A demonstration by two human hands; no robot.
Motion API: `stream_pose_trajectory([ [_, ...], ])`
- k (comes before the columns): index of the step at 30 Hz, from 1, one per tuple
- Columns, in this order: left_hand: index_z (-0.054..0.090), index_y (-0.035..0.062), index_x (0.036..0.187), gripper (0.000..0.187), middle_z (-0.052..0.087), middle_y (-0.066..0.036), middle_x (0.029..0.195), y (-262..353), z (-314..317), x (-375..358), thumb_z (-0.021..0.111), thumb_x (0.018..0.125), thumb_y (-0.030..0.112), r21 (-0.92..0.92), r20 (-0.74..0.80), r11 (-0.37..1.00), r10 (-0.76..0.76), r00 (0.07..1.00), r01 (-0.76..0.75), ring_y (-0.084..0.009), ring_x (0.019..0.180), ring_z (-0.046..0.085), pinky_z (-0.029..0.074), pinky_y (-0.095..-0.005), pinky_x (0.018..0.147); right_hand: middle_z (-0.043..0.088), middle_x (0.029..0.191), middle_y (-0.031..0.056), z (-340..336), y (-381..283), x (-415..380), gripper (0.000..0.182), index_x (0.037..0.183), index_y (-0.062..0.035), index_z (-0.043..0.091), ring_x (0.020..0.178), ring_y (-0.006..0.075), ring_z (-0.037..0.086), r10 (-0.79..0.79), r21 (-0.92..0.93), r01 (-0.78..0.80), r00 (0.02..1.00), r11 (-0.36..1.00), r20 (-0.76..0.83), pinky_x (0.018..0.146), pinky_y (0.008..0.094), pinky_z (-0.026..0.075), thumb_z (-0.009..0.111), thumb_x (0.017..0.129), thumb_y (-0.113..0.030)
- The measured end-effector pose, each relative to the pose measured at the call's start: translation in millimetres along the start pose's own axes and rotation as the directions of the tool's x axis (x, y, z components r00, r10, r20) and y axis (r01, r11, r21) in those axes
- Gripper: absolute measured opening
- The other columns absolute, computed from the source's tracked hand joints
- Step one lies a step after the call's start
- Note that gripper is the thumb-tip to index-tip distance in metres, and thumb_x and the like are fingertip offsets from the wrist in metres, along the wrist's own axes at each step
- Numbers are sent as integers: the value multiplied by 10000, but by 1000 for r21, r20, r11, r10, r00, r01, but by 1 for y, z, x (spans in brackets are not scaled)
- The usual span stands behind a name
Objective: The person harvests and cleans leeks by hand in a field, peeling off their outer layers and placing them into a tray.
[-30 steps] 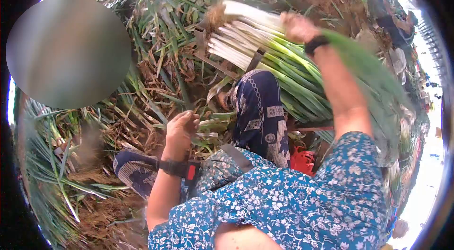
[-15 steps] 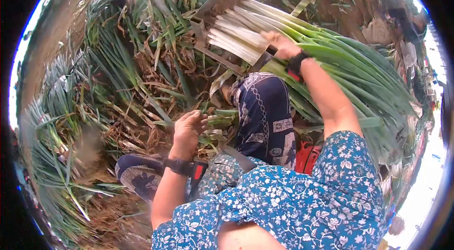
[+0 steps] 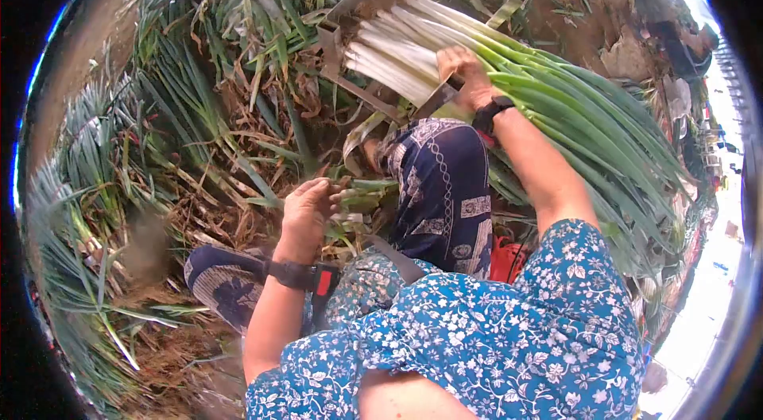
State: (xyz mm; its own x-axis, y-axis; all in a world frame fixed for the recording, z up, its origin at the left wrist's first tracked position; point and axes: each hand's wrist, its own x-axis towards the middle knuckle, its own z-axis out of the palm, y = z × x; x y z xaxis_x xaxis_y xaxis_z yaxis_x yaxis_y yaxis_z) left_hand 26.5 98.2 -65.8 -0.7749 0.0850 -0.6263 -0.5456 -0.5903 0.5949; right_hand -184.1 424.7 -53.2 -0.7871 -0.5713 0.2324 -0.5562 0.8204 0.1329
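A thick bundle of green onions [image 3: 548, 94] lies in a metal frame [image 3: 350, 78], white ends to the left and green leaves spreading right. My right hand [image 3: 462, 77] is on the white stalks at the frame's near side, fingers curled down over them. Its fingertips are partly hidden. My left hand [image 3: 306, 212] hovers above leaf scraps left of my raised knee, its fingers curled in. Whether anything small is in it, I cannot make out.
Untrimmed green onions [image 3: 187, 94] lie in heaps to the left, among dry brown husks [image 3: 238, 213]. My bent knee [image 3: 445, 174] stands between my hands, just below the frame. Something red [image 3: 506, 259] sits beside my thigh.
My right hand has shifted slightly left along the white stalks, its fingers now bent down over them. My left hand has moved slightly down and left, and its fingers have curled more.
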Motion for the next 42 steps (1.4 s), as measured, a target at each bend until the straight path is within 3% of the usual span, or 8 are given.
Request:
stream_pose_trajectory([
  [9,581,25,973,147,640,-94,866,-15,-31,2,572,862,121,-38,-40,999,-20,999,18,-180,722,616,515,-282,643,596,846,231,-33,39,20,228,954,-12,537,821,384,582,192,371,-107,961,922,-200,704,442,461,462,851,-200],
  [14,570,5,977,170,621,-100,862,-13,-13,-1,591,845,110,-31,-54,999,-45,998,44,-181,725,597,489,-292,638,336,1375,219,-21,13,4,564,1315,12,356,1283,347,306,17,268,-121,932,956,362,1050,367,266,510,805,-174],
  [30,573,-27,1010,276,625,-87,807,30,-2,33,615,800,145,321,-30,946,60,998,-47,-144,673,582,476,-250,595,566,1158,126,-73,60,33,416,1173,2,546,989,189,529,-59,631,-223,917,743,394,870,274,414,488,769,-80],
  [34,572,-23,1046,309,626,-84,930,64,57,68,620,811,172,686,241,640,248,938,-346,-164,830,599,471,-266,753,632,967,65,-90,63,55,464,1228,-35,533,798,90,519,-13,691,-229,945,686,327,748,260,446,475,768,-50],
  [35,568,-22,1059,326,624,-91,963,65,77,77,618,814,186,705,310,557,314,898,-438,-173,883,593,459,-270,791,634,949,62,-83,67,51,456,1231,-39,531,785,92,523,-259,68,255,964,965,66,748,265,451,493,777,-60],
  [36,565,-14,1063,319,612,-118,1000,66,94,88,604,803,167,716,474,314,438,764,-624,-227,921,586,460,-295,804,637,931,60,-63,74,42,449,1234,-43,529,772,94,527,-586,-653,467,809,596,43,748,269,456,510,787,-70],
  [39,530,25,1142,404,523,-181,1168,64,138,109,612,775,171,614,759,-218,428,491,-758,-335,1128,470,394,-380,939,520,1140,178,-14,56,3,439,1280,-121,491,1050,243,471,-170,568,0,954,823,248,927,350,365,517,842,-128],
  [42,405,52,1281,601,413,-164,1317,61,171,126,628,726,121,463,886,-413,217,409,-785,-322,1240,371,313,-391,1024,454,1244,213,-39,19,-2,421,1265,-131,498,1211,340,375,-2,457,-211,906,864,424,1028,410,283,481,845,-117],
])
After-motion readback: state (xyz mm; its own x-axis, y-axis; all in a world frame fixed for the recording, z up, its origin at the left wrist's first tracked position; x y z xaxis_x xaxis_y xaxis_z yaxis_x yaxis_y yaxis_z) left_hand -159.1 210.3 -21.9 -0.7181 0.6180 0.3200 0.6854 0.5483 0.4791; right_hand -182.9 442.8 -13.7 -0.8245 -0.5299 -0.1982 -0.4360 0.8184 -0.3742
